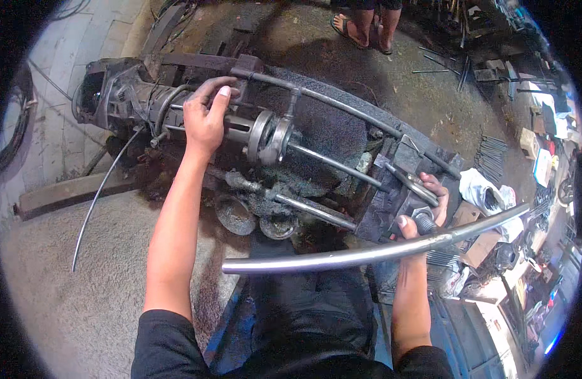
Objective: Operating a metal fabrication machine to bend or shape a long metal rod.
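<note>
My left hand (pixel 206 117) reaches over the machine at the left, next to a slotted metal cylinder with a ringed collar (pixel 264 136). Its fingers are loosely bent and apart from the thumb; anything under the palm is hidden. At the machine's right end my right hand (pixel 435 211) curls round a thick threaded bolt (pixel 424 219), its thumb on the near side. Beside its fingers lies a short pointed steel bar (pixel 410 180). A long bare metal pipe (pixel 341 259) crosses in front of my right wrist, close to the bolt.
Steel guide rods (pixel 335 165) run along the machine between my hands. Two round metal cups (pixel 235 215) sit below it. A thin wire (pixel 101 189) hangs at the left. Another person's feet in sandals (pixel 360 31) stand beyond. Metal rods (pixel 490 158) and cardboard (pixel 479 249) lie at the right.
</note>
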Available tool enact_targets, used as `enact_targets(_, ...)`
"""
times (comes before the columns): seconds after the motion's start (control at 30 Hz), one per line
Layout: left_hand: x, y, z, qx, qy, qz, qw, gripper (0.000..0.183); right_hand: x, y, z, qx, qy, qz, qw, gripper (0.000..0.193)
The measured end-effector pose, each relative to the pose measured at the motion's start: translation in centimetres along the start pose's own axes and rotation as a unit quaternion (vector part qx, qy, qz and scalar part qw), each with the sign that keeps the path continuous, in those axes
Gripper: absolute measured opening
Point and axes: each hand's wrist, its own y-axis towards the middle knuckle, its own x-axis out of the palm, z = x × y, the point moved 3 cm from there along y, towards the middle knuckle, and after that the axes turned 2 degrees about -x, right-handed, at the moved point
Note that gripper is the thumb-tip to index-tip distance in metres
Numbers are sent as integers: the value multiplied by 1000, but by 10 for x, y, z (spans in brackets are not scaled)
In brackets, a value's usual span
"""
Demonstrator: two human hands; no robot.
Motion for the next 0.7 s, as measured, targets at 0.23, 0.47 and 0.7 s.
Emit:
enact_targets(0.23, 6, 2, 3, 7, 28, -4, 1000, 24, -2, 2, 1, -16, 4, 4, 1000, 77)
enact_targets(0.47, 0, -4, 3, 0, 86, -15, 996, 25, -3, 6, -16, -88, -170, -32, 981, 67)
enact_targets(0.7, -2, -2, -1, 17, 108, 19, 994, 26, -8, 12, -11, -201, -147, -95, 964, 45)
